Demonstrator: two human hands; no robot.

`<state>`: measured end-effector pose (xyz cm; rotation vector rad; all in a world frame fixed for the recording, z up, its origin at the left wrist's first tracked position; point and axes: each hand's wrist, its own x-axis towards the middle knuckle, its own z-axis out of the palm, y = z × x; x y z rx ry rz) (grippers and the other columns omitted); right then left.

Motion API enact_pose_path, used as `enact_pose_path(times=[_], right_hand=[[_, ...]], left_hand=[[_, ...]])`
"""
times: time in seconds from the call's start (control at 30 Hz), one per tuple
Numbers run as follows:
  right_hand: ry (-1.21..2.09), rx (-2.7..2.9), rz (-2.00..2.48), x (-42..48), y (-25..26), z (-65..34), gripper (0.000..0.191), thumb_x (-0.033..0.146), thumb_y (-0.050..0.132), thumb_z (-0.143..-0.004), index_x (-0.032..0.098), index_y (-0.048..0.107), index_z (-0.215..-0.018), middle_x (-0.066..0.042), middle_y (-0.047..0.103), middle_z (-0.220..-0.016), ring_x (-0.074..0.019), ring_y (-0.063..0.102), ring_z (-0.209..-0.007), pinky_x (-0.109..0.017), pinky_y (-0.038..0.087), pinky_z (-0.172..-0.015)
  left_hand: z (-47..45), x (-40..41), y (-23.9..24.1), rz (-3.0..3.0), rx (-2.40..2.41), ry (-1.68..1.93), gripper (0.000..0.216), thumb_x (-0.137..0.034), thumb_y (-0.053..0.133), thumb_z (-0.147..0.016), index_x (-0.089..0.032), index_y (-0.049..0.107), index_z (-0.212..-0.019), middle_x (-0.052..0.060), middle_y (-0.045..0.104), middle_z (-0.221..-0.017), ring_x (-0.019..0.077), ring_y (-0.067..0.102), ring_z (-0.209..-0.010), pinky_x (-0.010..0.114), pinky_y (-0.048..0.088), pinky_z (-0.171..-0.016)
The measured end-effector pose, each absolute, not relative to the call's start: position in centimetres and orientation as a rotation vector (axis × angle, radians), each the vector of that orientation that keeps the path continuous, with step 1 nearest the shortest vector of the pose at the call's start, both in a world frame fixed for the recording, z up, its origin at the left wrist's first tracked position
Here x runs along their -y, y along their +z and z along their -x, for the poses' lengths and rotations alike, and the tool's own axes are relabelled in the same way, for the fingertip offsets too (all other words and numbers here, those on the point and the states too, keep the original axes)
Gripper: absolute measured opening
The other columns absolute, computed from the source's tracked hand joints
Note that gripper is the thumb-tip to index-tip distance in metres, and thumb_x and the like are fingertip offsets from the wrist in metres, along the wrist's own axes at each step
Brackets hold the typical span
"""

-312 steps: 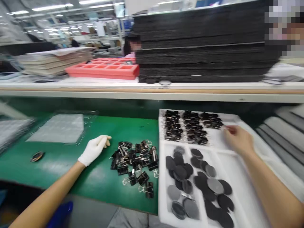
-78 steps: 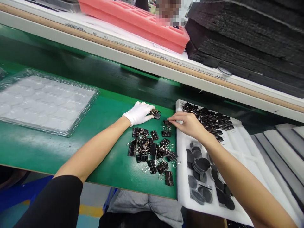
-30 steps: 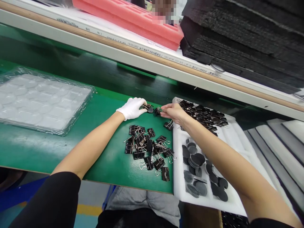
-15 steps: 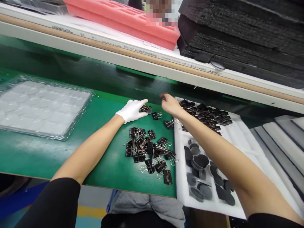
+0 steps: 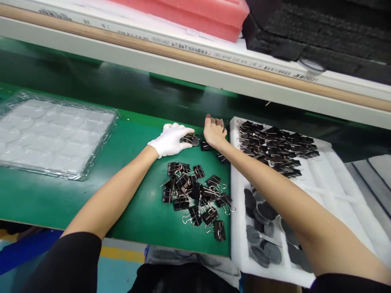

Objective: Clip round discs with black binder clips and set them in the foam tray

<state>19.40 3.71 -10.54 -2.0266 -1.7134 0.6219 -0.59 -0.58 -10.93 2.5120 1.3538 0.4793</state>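
Observation:
My left hand (image 5: 171, 140), in a white glove, is closed around a black binder clip (image 5: 186, 138). A dark round disc (image 5: 194, 141) shows at the clip's right end by the fingertips. Just right of it is my bare right hand (image 5: 215, 131), fingers loosely bent and apart, with nothing visible in them. Beneath its wrist lie two loose clips (image 5: 205, 145), partly covered. A heap of black binder clips (image 5: 186, 187) with silver wire handles spreads over the green table below the hands.
At right, a white foam tray (image 5: 236, 228) bears rows of clipped pieces (image 5: 271, 142) and dark round discs (image 5: 259, 254), partly behind my right forearm. A clear plastic tray (image 5: 51, 136) lies at left. A shelf edge (image 5: 183, 61) runs across the back, with pink foam (image 5: 195, 18) above.
My right hand has turned, its fingers now bent upward, and it has come nearer my left hand. My left hand keeps its hold on the clip. The camera view has shifted slightly.

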Motion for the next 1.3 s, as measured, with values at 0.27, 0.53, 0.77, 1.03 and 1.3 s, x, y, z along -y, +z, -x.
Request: enact_pose_path(times=[0.27, 0.53, 0.77, 1.03, 1.3], right_hand=[[0.587, 1.630, 2.025, -3.7, -11.0, -19.7, 0.068, 0.059, 0.008, -0.104, 0.024, 0.052, -0.143, -0.014, 0.036, -0.163, -0.0312, 0.015, -0.159, -0.063, 0.011, -0.127], [0.546, 1.643, 2.028, -3.9, -11.5, -19.9, 0.069, 0.061, 0.006, -0.105, 0.026, 0.053, -0.141, -0.015, 0.041, -0.159, -0.0328, 0.017, -0.157, -0.066, 0.013, -0.124], [0.453, 1.712, 2.012, -4.8, -12.7, -20.7, 0.067, 0.062, 0.007, -0.106, 0.027, 0.051, -0.143, -0.016, 0.038, -0.157, -0.0364, 0.017, -0.155, -0.070, 0.015, -0.121], [0.454, 1.701, 1.989, -5.0, -12.9, -20.8, 0.068, 0.063, 0.007, -0.106, 0.027, 0.053, -0.140, -0.015, 0.042, -0.152, -0.0375, 0.020, -0.155, -0.073, 0.016, -0.119], [0.525, 1.637, 2.057, -3.7, -11.1, -19.7, 0.061, 0.057, 0.013, -0.108, 0.024, 0.053, -0.140, -0.016, 0.038, -0.156, -0.0348, 0.019, -0.156, -0.068, 0.013, -0.123]], left_hand=[[-0.8, 1.6, -10.6, -2.490, -1.350, 0.492, 0.052, -0.052, 0.065, -0.094, -0.026, 0.062, -0.138, 0.009, 0.070, -0.125, 0.0318, 0.057, -0.121, 0.045, 0.032, -0.107], [-1.0, 1.7, -10.6, -2.473, -1.346, 0.521, 0.061, -0.053, 0.067, -0.091, -0.025, 0.058, -0.144, 0.010, 0.069, -0.128, 0.0318, 0.056, -0.122, 0.044, 0.032, -0.109], [-1.5, 1.6, -10.4, -2.473, -1.319, 0.449, 0.062, -0.055, 0.065, -0.092, -0.025, 0.057, -0.145, 0.010, 0.068, -0.131, 0.0329, 0.055, -0.125, 0.044, 0.030, -0.110], [-1.7, 1.7, -10.4, -2.458, -1.342, 0.434, 0.062, -0.052, 0.063, -0.094, -0.023, 0.054, -0.148, 0.011, 0.067, -0.133, 0.0336, 0.054, -0.125, 0.044, 0.033, -0.108], [-1.7, 1.6, -10.5, -2.474, -1.352, 0.434, 0.064, -0.053, 0.065, -0.092, -0.024, 0.055, -0.149, 0.011, 0.068, -0.132, 0.0341, 0.056, -0.125, 0.045, 0.035, -0.108]])
